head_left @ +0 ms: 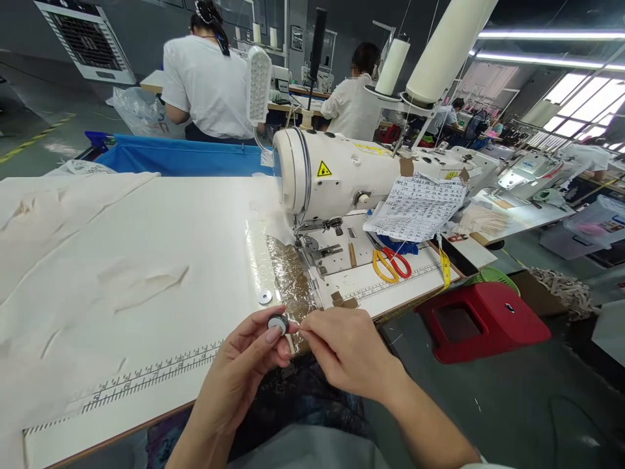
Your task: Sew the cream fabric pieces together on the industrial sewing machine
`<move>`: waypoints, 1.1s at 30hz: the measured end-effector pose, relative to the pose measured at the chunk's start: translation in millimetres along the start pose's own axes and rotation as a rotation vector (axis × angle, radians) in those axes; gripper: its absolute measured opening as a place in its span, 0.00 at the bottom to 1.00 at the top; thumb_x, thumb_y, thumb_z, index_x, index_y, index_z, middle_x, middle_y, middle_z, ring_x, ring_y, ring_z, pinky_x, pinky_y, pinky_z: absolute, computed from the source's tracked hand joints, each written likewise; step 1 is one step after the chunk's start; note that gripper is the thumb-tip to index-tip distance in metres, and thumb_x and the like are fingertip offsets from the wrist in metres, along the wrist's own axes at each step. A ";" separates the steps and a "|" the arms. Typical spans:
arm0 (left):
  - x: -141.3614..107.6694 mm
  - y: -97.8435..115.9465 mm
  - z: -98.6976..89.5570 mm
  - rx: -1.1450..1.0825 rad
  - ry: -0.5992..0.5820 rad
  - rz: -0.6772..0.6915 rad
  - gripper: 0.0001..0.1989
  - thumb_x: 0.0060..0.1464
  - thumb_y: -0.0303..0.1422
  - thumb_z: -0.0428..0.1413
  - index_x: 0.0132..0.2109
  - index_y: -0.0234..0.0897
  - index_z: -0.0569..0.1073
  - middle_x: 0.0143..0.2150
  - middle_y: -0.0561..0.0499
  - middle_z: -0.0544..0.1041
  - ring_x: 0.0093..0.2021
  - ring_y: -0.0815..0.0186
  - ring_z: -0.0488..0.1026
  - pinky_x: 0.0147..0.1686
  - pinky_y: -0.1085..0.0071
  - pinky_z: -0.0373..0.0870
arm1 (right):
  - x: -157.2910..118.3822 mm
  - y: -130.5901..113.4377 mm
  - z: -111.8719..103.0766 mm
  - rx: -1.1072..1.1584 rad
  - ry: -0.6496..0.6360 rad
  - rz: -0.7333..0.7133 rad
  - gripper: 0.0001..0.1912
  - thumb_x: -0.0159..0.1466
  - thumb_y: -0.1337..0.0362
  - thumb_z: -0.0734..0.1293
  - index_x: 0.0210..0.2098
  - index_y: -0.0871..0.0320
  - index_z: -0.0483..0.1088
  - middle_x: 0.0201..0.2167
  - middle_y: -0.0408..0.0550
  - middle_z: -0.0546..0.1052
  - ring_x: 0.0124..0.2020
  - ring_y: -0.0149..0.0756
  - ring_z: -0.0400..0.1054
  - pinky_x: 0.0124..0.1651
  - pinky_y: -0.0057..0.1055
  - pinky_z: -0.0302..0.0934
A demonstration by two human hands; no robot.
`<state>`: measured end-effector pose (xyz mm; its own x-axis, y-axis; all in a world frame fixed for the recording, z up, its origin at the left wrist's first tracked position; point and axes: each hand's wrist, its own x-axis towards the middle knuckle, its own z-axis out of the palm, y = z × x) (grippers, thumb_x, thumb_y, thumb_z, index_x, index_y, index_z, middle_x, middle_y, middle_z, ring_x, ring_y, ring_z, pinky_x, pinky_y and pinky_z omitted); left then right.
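My left hand (247, 358) holds a small round dark-rimmed part with a pale face, which looks like a bobbin in its case (278, 324), between thumb and fingers. Right beside it, my right hand (344, 345) is closed in a pinch, its fingertips close to the left fingers; what they pinch is too small to make out. Both hands are over the front table edge, in front of the white sewing machine (342, 170). Just behind the left fingers, a small silver disc (265, 297) lies on the table beside brown, shiny tape (289, 277).
Pale fabric (63, 260) lies on the left. Red-handled scissors (401, 262), yellow-handled scissors (383, 268), a small wooden-handled tool (352, 253) and handwritten paper (420, 205) are at the machine. A red stool (517, 319) stands right. People in white shirts sit beyond.
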<state>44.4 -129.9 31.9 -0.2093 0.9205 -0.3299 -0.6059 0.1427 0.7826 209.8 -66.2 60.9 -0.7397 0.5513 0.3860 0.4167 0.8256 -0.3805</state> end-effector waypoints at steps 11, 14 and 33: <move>-3.6 8.9 -9.4 0.104 0.154 0.105 0.23 0.39 0.43 0.74 0.40 0.37 0.79 0.43 0.49 0.82 0.35 0.67 0.80 0.35 0.78 0.78 | -10.7 20.6 -2.8 0.079 0.223 0.194 0.11 0.73 0.67 0.59 0.33 0.54 0.65 0.33 0.49 0.76 0.36 0.40 0.71 0.38 0.33 0.60; -1.6 2.5 -12.8 0.200 0.183 0.202 0.21 0.44 0.45 0.71 0.42 0.38 0.78 0.42 0.48 0.82 0.39 0.61 0.82 0.40 0.70 0.81 | -12.1 7.6 -0.9 0.508 0.244 0.093 0.10 0.73 0.64 0.61 0.34 0.53 0.66 0.49 0.55 0.78 0.54 0.45 0.72 0.52 0.41 0.67; -0.5 1.1 -26.8 0.205 0.069 0.203 0.20 0.41 0.44 0.72 0.38 0.38 0.83 0.36 0.45 0.83 0.25 0.70 0.69 0.26 0.72 0.72 | -2.5 -11.7 20.6 0.704 0.095 -0.175 0.10 0.73 0.62 0.58 0.33 0.51 0.61 0.28 0.45 0.75 0.34 0.38 0.74 0.41 0.36 0.71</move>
<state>23.3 -140.0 18.8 -0.3666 0.9116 -0.1860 -0.3807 0.0354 0.9240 195.9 -79.7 47.0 -0.7017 0.4529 0.5500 -0.1655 0.6473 -0.7441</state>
